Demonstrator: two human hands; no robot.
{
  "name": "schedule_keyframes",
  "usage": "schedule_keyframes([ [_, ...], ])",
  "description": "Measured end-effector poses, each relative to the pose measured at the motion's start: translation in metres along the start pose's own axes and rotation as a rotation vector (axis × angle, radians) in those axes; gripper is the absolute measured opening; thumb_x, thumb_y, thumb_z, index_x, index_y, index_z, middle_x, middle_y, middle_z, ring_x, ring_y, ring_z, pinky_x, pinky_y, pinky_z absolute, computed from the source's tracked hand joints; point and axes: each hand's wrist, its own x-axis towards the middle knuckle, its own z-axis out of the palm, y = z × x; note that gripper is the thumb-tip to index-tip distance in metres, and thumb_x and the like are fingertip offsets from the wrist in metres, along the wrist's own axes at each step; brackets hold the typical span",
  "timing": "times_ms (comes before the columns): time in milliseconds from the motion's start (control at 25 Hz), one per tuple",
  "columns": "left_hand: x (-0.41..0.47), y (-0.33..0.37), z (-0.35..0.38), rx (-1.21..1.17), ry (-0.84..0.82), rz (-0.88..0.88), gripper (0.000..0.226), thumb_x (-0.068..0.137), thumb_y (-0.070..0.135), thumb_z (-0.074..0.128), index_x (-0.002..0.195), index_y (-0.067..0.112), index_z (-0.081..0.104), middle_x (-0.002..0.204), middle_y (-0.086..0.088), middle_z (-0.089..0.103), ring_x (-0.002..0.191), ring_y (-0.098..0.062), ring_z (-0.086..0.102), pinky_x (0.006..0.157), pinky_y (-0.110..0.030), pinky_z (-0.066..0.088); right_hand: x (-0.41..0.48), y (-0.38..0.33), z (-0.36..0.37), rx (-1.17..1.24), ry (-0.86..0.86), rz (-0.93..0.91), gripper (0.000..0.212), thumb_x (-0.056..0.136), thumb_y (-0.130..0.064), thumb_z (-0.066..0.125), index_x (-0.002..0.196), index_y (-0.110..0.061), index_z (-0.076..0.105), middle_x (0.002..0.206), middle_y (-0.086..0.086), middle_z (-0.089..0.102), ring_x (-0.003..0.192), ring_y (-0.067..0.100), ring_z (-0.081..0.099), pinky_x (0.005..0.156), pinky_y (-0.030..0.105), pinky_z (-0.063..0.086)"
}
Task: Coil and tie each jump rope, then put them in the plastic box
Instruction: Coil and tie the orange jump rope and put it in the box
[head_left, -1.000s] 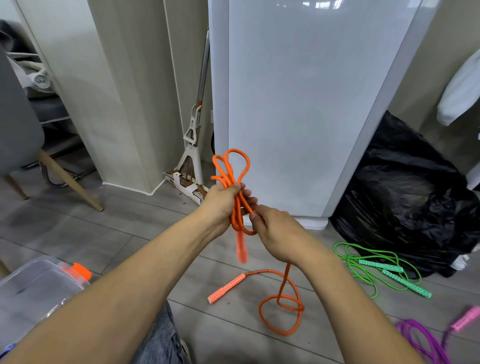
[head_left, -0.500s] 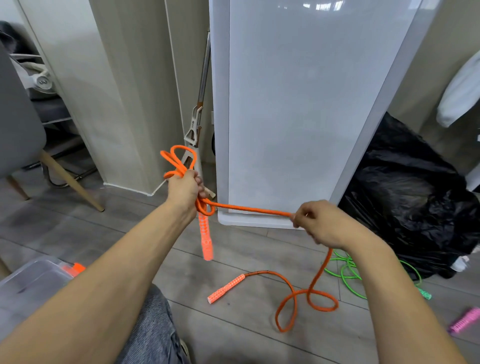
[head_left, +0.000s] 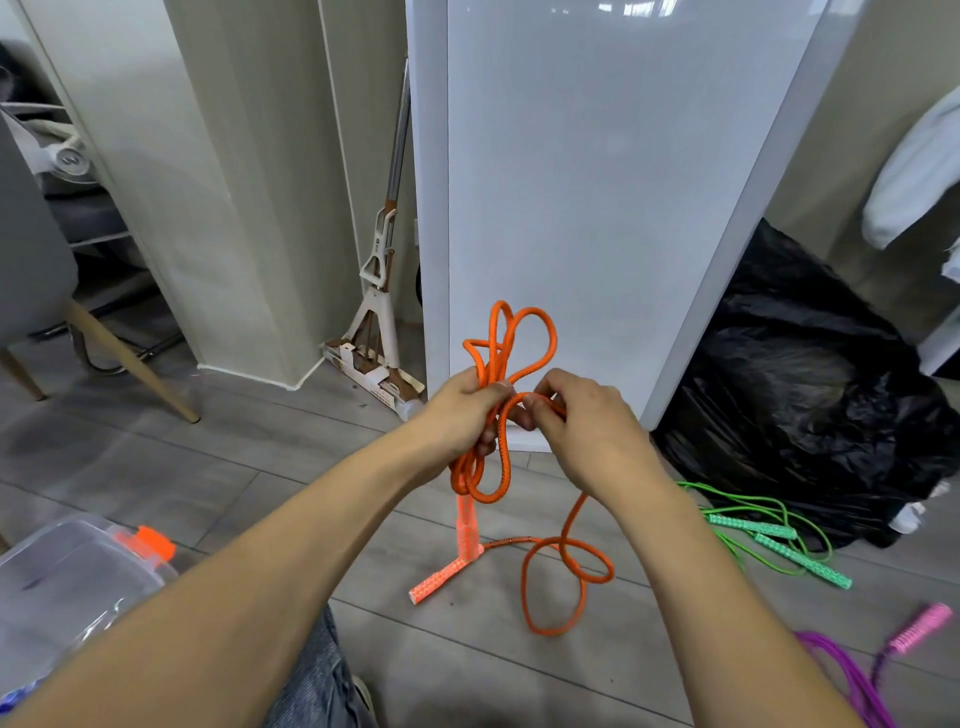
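My left hand grips a bundle of orange jump rope in front of me, with loops sticking up above the fist and more hanging below. My right hand pinches a strand of the same rope right next to the left fist. One orange handle hangs under the bundle; the other lies on the floor beside loose rope loops. A green jump rope lies on the floor to the right. A purple rope with a pink handle is at the lower right. The clear plastic box stands at the lower left.
A white appliance stands straight ahead, with a black rubbish bag to its right. A mop leans in the gap at its left. A chair with wooden legs is at the far left. My knee is at the bottom.
My right hand, which had pulled a strand out taut to the right, has come back beside the left fist. The bundle has moved right, towards the middle.
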Motion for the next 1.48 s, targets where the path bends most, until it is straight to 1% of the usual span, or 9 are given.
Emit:
schedule_keyframes([
  [240, -0.006, 0.003, -0.010, 0.043, -0.166, -0.036, 0.022, 0.103, 0.022, 0.047, 0.102, 0.009, 0.065, 0.073, -0.003, 0.066, 0.057, -0.013, 0.050, 0.058, -0.028, 0.046, -0.003, -0.002, -0.002, -0.079, 0.048, -0.066, 0.022, 0.100, -0.042, 0.052, 0.100, -0.022, 0.062, 0.087, -0.003, 0.065, 0.081, 0.021, 0.060, 0.066, 0.034, 0.048],
  [440, -0.005, -0.003, -0.027, 0.002, -0.406, -0.145, 0.020, 0.102, 0.017, 0.051, 0.107, 0.001, 0.062, 0.077, -0.007, 0.062, 0.089, -0.032, 0.069, 0.093, -0.048, 0.055, -0.003, -0.005, -0.004, -0.103, -0.011, -0.058, 0.021, 0.094, -0.046, 0.060, 0.095, -0.025, 0.061, 0.079, -0.008, 0.060, 0.075, 0.014, 0.057, 0.061, 0.028, 0.042],
  [600, -0.001, -0.005, -0.021, -0.086, -0.287, -0.061, 0.011, 0.103, 0.010, 0.047, 0.099, 0.004, 0.055, 0.075, -0.005, 0.056, 0.070, -0.026, 0.067, 0.077, -0.046, 0.059, 0.001, 0.007, -0.008, 0.067, -0.149, 0.022, 0.019, 0.099, -0.040, 0.055, 0.097, -0.024, 0.066, 0.072, -0.004, 0.058, 0.069, 0.014, 0.056, 0.058, 0.031, 0.043],
  [760, 0.014, -0.008, -0.030, -0.118, 0.104, 0.000, 0.018, 0.102, 0.006, 0.039, 0.090, 0.010, 0.052, 0.067, -0.003, 0.044, 0.044, -0.012, 0.040, 0.047, -0.028, 0.044, 0.006, 0.030, -0.019, 0.096, -0.188, 0.115, 0.020, 0.099, -0.036, 0.054, 0.093, -0.022, 0.066, 0.074, 0.005, 0.068, 0.071, 0.021, 0.062, 0.062, 0.032, 0.049],
  [880, 0.026, -0.013, -0.046, -0.175, 0.368, 0.015, 0.022, 0.101, 0.006, 0.037, 0.085, 0.012, 0.051, 0.062, -0.002, 0.042, 0.039, -0.011, 0.037, 0.045, -0.026, 0.040, 0.008, 0.046, -0.030, 0.099, -0.200, 0.183, 0.018, 0.099, -0.035, 0.054, 0.089, -0.024, 0.065, 0.072, 0.003, 0.069, 0.061, 0.015, 0.059, 0.052, 0.026, 0.039],
  [1000, 0.031, -0.017, -0.055, -0.220, 0.498, 0.027, 0.023, 0.100, 0.008, 0.040, 0.080, 0.012, 0.050, 0.061, -0.004, 0.044, 0.042, -0.016, 0.040, 0.051, -0.031, 0.042, 0.008, 0.052, -0.037, 0.100, -0.159, 0.240, 0.022, 0.099, -0.036, 0.053, 0.086, -0.023, 0.065, 0.071, 0.003, 0.070, 0.057, 0.015, 0.057, 0.051, 0.025, 0.041],
  [1160, 0.026, -0.012, -0.047, -0.359, 0.445, -0.020, 0.015, 0.102, 0.008, 0.042, 0.092, 0.009, 0.052, 0.067, -0.004, 0.049, 0.042, -0.014, 0.042, 0.049, -0.029, 0.045, 0.007, 0.044, -0.024, 0.027, -0.078, 0.241, 0.029, 0.104, -0.037, 0.038, 0.087, -0.019, 0.055, 0.074, 0.006, 0.069, 0.058, 0.023, 0.068, 0.067, 0.038, 0.057],
  [1320, 0.016, -0.007, -0.036, -0.391, 0.222, -0.062, 0.010, 0.101, 0.009, 0.049, 0.105, 0.002, 0.054, 0.075, -0.009, 0.064, 0.045, -0.015, 0.053, 0.050, -0.032, 0.051, 0.010, 0.024, -0.008, 0.295, -0.015, 0.208, 0.031, 0.105, -0.029, 0.031, 0.086, -0.017, 0.054, 0.065, 0.001, 0.065, 0.061, 0.022, 0.068, 0.066, 0.035, 0.052],
  [1480, 0.004, -0.004, -0.013, -0.312, 0.096, -0.071, 0.013, 0.102, 0.014, 0.050, 0.102, 0.003, 0.058, 0.089, -0.012, 0.072, 0.056, -0.021, 0.059, 0.058, -0.037, 0.056, 0.010, 0.007, 0.004, 0.273, 0.008, 0.163, 0.033, 0.104, -0.025, 0.031, 0.085, -0.016, 0.056, 0.070, -0.006, 0.050, 0.071, 0.022, 0.050, 0.066, 0.031, 0.038],
])
